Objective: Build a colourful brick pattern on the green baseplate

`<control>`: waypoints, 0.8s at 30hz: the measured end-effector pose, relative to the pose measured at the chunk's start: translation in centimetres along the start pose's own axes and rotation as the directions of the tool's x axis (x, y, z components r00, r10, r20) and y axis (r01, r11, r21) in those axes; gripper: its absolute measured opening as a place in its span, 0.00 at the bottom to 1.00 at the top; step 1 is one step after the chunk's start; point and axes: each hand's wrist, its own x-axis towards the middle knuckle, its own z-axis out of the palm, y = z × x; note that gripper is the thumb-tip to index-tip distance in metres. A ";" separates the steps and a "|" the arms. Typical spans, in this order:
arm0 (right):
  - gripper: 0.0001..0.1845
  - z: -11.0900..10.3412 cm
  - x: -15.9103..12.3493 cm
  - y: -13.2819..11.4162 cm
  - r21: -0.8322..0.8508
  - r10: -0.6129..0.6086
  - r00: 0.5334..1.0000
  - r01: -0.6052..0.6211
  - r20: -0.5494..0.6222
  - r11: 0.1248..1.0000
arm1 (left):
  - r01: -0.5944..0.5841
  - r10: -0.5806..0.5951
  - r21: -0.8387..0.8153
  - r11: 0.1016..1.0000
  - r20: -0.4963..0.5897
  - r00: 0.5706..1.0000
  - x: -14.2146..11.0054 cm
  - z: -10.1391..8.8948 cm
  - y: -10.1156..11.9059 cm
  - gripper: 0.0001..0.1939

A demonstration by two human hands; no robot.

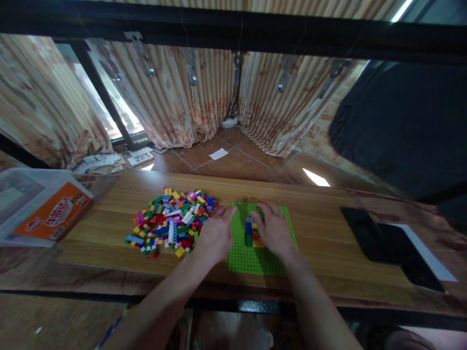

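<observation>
A green studded baseplate [239, 262] lies on the wooden board. On its middle sits a small build of toy bricks [249, 233] in blue, green, yellow, orange and red. My right hand [273, 228] is bent over the right and far side of this build, thumb and fingers closed about it and hiding part of it. My left hand [218, 236] is at the plate's left edge, its fingers curled together; whatever is between them is hidden. Left of that hand spreads a heap of loose toy bricks [173, 218] in many colours.
A clear plastic box [40, 177] with an orange label stands at the far left of the wooden board [314, 233]. Dark flat objects [368, 238] and a white sheet [430, 248] lie at the right. A black bar [233, 34] crosses above, before the curtains [204, 97].
</observation>
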 end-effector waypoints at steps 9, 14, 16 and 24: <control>0.37 3.5 -0.7 -1.3 -0.240 -0.126 0.979 0.163 0.162 0.957 | 0.171 -0.237 -0.228 0.959 -0.303 0.923 1.0 -4.9 -5.9 0.16; 0.38 4.0 -0.7 -0.6 -0.303 -0.144 0.978 0.185 0.151 0.935 | 0.344 -0.460 -0.345 0.873 -0.352 0.815 1.0 -7.0 -9.3 0.16; 0.38 4.2 -0.6 -0.4 -0.319 -0.150 0.978 0.191 0.149 0.928 | 0.375 -0.490 -0.350 0.858 -0.343 0.801 0.6 -7.8 -10.2 0.16; 0.40 4.7 -0.5 0.1 -0.304 -0.166 0.978 0.198 0.129 0.932 | 0.453 -0.482 -0.179 0.874 -0.181 0.858 -1.8 -9.5 -12.6 0.12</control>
